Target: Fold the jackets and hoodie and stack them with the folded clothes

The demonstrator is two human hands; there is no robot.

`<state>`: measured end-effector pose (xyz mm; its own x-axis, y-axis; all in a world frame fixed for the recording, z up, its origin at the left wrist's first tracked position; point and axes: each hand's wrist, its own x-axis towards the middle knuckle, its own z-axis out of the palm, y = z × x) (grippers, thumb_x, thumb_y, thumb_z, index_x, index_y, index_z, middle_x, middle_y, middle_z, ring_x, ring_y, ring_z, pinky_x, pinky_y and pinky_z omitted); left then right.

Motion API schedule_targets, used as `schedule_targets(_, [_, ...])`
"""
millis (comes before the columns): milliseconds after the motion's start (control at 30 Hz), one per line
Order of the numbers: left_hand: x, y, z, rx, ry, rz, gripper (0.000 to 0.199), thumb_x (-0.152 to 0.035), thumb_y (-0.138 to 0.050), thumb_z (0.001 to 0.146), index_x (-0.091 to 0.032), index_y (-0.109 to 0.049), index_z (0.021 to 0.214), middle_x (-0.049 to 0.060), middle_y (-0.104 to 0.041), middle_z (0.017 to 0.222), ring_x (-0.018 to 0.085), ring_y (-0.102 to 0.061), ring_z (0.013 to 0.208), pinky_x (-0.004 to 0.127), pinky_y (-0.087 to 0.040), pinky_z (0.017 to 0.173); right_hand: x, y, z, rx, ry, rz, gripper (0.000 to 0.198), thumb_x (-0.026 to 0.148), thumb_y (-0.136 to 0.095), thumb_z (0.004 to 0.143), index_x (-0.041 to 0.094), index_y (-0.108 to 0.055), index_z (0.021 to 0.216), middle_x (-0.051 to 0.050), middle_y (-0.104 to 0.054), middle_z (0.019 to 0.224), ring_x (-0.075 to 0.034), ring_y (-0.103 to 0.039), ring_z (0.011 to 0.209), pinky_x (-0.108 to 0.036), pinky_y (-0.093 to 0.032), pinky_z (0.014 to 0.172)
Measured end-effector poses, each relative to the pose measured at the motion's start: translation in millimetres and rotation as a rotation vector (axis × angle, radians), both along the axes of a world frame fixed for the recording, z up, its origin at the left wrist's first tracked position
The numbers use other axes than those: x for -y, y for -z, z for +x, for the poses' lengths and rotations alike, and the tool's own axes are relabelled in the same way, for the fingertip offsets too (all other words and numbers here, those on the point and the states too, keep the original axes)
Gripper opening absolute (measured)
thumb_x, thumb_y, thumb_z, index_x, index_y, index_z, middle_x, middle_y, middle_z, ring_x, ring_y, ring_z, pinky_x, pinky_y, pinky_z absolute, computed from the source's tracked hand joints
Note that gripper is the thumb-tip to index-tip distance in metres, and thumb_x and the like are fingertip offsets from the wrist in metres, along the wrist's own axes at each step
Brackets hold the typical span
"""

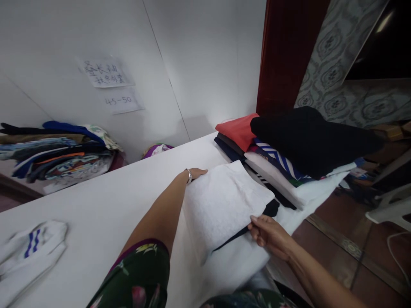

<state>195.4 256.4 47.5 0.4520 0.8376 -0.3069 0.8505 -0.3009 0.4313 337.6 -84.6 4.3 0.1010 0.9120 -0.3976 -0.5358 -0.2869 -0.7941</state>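
A folded white garment [224, 205] lies on the white table in front of me, with dark cloth [272, 208] showing from under its right edge. My left hand [197, 173], a bracelet at its wrist, is at the garment's far left edge; it looks closed on the cloth, though its fingers are partly hidden. My right hand [269, 233] pinches the near right edge between thumb and fingers. Just beyond, on the right, rises a pile of folded clothes, with a red garment [236, 130], a black garment [314, 139] and a pale pink garment [272, 175].
On the white table [128, 209], a white garment with blue stripes [32, 248] lies at the left. Another clothes stack [64, 149] stands beyond the far edge, near a purple bundle [157, 149]. Handwritten papers [109, 75] hang on the wall. A white plastic stool [391, 209] stands on the right.
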Motion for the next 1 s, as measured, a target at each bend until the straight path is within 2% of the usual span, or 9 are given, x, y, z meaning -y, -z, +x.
schedule_targets(100, [0.9, 1.7, -2.0, -0.003, 0.037, 0.005, 0.036, -0.054, -0.06, 0.073, -0.022, -0.073, 0.084, 0.005, -0.072, 0.106, 0.023, -0.063, 0.103, 0.025, -0.046, 0.085, -4.2, 2.8, -9.5, 0.074, 0.01, 0.008, 0.041, 0.052, -0.071, 0.071, 0.012, -0.064, 0.064, -0.001, -0.058, 0.049, -0.006, -0.041, 0.04, -0.02, -0.027, 0.038])
schedule_targets(200, [6.0, 7.2, 5.1, 0.014, 0.021, 0.054, 0.033, -0.048, -0.054, 0.08, -0.022, -0.072, 0.092, 0.004, -0.07, 0.11, 0.021, -0.061, 0.107, 0.023, -0.045, 0.086, -5.0, 7.6, -17.7, 0.108, 0.1, 0.032, 0.045, 0.054, -0.07, 0.071, 0.016, -0.054, 0.054, 0.001, -0.052, 0.045, -0.007, -0.039, 0.039, -0.022, -0.027, 0.04])
schedule_targets(367, [12.2, 16.1, 3.7, -0.013, -0.016, 0.039, 0.04, -0.057, -0.057, 0.075, -0.022, -0.072, 0.087, 0.007, -0.071, 0.106, 0.026, -0.063, 0.103, 0.029, -0.046, 0.083, -0.5, 12.3, -20.5, 0.126, 0.143, 0.017, 0.049, 0.057, -0.068, 0.071, 0.019, -0.044, 0.051, 0.003, -0.049, 0.042, -0.007, -0.037, 0.039, -0.022, -0.028, 0.041])
schedule_targets(533, [6.3, 13.2, -28.2, -0.035, -0.097, -0.003, 0.066, -0.071, -0.034, 0.08, -0.017, -0.072, 0.085, 0.014, -0.072, 0.1, 0.029, -0.067, 0.092, 0.035, -0.049, 0.078, 0.3, 7.5, -20.5, 0.16, -0.052, -0.003, 0.045, 0.058, -0.064, 0.075, 0.014, -0.062, 0.064, -0.002, -0.059, 0.051, -0.008, -0.045, 0.041, -0.021, -0.032, 0.04])
schedule_targets(633, [6.7, 14.3, -42.9, -0.049, -0.093, 0.002, 0.057, -0.069, -0.045, 0.076, -0.019, -0.072, 0.08, 0.011, -0.072, 0.1, 0.027, -0.066, 0.093, 0.031, -0.047, 0.079, -2.3, 4.9, -27.0, 0.158, -0.149, 0.014, 0.046, 0.056, -0.061, 0.078, 0.013, -0.066, 0.063, -0.003, -0.059, 0.049, -0.008, -0.044, 0.04, -0.021, -0.031, 0.04])
schedule_targets(767, [16.3, 23.1, -43.0, -0.07, -0.088, 0.043, 0.043, -0.06, -0.054, 0.076, -0.021, -0.07, 0.078, 0.008, -0.073, 0.095, 0.024, -0.065, 0.094, 0.027, -0.046, 0.076, -5.3, 9.7, -35.6, 0.17, -0.07, 0.005, 0.055, 0.055, -0.061, 0.078, 0.016, -0.052, 0.042, -0.002, -0.051, 0.04, -0.007, -0.04, 0.036, -0.022, -0.028, 0.04])
schedule_targets(833, [22.7, 26.2, -40.1, -0.078, -0.102, 0.071, 0.039, -0.058, -0.056, 0.076, -0.021, -0.069, 0.076, 0.008, -0.073, 0.093, 0.024, -0.065, 0.093, 0.028, -0.046, 0.075, -2.3, 11.0, -36.7, 0.203, -0.059, -0.024, 0.054, 0.057, -0.061, 0.077, 0.017, -0.051, 0.043, 0.0, -0.047, 0.038, -0.009, -0.042, 0.036, -0.023, -0.027, 0.039])
schedule_targets(933, [31.5, 22.2, -38.5, -0.051, -0.123, 0.132, 0.037, -0.054, -0.054, 0.079, -0.021, -0.068, 0.08, 0.009, -0.072, 0.096, 0.025, -0.063, 0.095, 0.029, -0.045, 0.077, 9.4, -2.1, -35.3, 0.287, -0.219, -0.063, 0.047, 0.061, -0.059, 0.075, 0.018, -0.06, 0.056, 0.002, -0.047, 0.041, -0.014, -0.049, 0.039, -0.024, -0.031, 0.038])
schedule_targets(1000, [38.0, 13.3, -38.9, 0.002, -0.138, 0.19, 0.04, -0.053, -0.043, 0.086, -0.021, -0.067, 0.092, 0.008, -0.07, 0.102, 0.023, -0.062, 0.097, 0.029, -0.045, 0.08, 16.0, -24.6, -34.7, 0.417, -0.345, 0.049, 0.043, 0.058, -0.056, 0.079, 0.019, -0.063, 0.063, 0.0, -0.054, 0.047, -0.015, -0.053, 0.045, -0.025, -0.038, 0.043])
